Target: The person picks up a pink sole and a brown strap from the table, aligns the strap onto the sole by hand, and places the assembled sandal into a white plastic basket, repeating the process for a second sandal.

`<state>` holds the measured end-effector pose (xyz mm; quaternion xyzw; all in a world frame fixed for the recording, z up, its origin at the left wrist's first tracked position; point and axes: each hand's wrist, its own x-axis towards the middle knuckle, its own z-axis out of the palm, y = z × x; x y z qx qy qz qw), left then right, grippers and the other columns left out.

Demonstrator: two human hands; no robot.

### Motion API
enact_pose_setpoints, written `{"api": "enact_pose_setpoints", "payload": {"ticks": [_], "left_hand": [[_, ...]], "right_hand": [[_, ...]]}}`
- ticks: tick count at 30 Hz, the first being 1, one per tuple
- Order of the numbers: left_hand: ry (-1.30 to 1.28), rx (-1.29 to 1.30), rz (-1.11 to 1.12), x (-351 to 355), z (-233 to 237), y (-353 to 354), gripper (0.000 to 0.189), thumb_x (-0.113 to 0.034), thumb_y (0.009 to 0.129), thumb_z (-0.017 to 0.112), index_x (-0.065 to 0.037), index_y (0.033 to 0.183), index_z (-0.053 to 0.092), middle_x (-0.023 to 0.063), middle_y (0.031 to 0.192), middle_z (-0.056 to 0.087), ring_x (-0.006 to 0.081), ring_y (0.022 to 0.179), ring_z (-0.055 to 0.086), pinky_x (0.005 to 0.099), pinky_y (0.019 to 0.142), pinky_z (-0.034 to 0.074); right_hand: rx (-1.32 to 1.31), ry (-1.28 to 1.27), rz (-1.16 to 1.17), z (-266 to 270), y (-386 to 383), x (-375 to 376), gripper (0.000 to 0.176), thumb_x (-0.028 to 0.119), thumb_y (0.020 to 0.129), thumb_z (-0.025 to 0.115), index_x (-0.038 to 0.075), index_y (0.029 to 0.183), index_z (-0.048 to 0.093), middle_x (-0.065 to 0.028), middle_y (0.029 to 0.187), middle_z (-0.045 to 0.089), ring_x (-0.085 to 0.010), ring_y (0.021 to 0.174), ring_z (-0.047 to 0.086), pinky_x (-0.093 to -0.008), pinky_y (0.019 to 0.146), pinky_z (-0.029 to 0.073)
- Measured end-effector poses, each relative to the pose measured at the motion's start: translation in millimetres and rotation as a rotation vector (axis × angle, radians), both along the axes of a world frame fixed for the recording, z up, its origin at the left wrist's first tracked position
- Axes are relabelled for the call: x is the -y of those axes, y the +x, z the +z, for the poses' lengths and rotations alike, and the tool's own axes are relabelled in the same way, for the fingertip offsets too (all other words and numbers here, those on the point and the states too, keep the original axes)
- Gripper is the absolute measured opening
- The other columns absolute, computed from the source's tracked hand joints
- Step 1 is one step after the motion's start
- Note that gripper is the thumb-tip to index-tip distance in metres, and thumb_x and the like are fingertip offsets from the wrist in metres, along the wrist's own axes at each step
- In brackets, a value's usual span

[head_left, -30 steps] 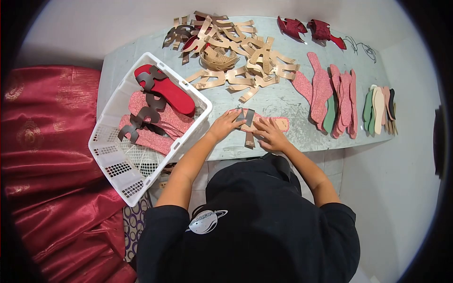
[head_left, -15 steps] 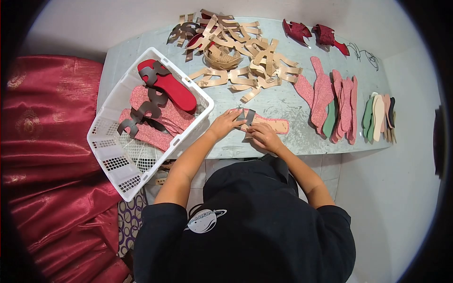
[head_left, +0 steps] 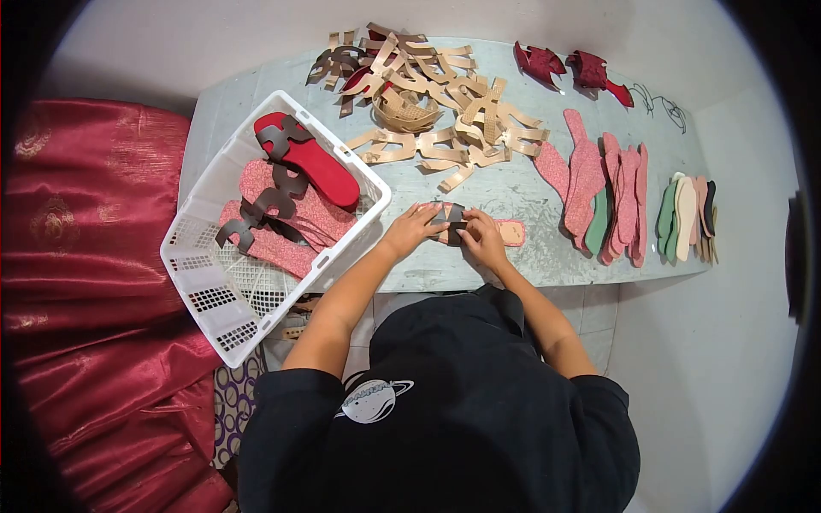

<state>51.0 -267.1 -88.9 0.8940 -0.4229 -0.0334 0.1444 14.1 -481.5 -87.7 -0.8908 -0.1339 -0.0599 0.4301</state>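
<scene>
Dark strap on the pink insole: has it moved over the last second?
Yes. The dark strap had an end pointing toward the near edge of the table; it is now drawn up, away from that edge, onto the pink insole.

Table point(head_left: 513, 192) w/ straps point(head_left: 428, 85), insoles point(head_left: 599, 179) (basket point(head_left: 214, 291) too)

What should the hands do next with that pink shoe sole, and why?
Probably press the dark strap down flat across the pink insole: the left hand and right hand both hold it there, and strapped insoles in the white basket show straps lying flat.
</scene>
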Motion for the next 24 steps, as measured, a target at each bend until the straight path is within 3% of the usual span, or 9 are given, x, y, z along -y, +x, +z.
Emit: {"api": "enact_pose_setpoints", "payload": {"ticks": [5,9,17,24], "left_hand": [[0.008,-0.034,-0.021,-1,-6,5,0.040,-0.020,0.079,0.049,-0.029,0.118,0.050,0.0082,0.134,0.035,0.0250,0.121,0.036,0.0391,0.101,0.028],[-0.023,-0.037,0.001,-1,-12,4,0.039,-0.023,0.078,0.052,-0.030,0.116,0.051,0.0065,0.134,0.035,0.0240,0.122,0.035,0.0399,0.101,0.028],[-0.046,-0.166,0.086,1,-6,1,0.039,-0.026,0.077,0.056,-0.032,0.115,0.051,-0.0002,0.134,0.035,0.0203,0.123,0.035,0.0513,0.101,0.022],[-0.040,-0.164,0.090,-1,-4,3,0.036,-0.027,0.077,0.056,-0.032,0.113,0.053,-0.0025,0.134,0.036,0.0178,0.121,0.037,0.0521,0.100,0.023]], "right_hand": [[-0.029,-0.028,-0.027,5,0,-4,0.014,0.013,0.072,0.061,0.004,0.073,0.050,-0.0081,0.104,0.053,-0.0289,0.096,0.048,-0.0401,0.084,0.034],[-0.005,-0.038,-0.046,1,0,-9,0.015,0.011,0.071,0.061,0.004,0.073,0.048,-0.0089,0.104,0.052,-0.0297,0.096,0.047,-0.0398,0.084,0.034],[-0.010,-0.013,-0.071,-3,0,-12,0.017,0.008,0.071,0.061,0.003,0.070,0.045,-0.0124,0.102,0.051,-0.0307,0.094,0.046,-0.0385,0.082,0.035],[-0.045,-0.018,-0.079,-3,1,-12,0.017,0.009,0.069,0.062,0.004,0.072,0.047,-0.0100,0.102,0.051,-0.0298,0.095,0.046,-0.0388,0.083,0.035]]}}
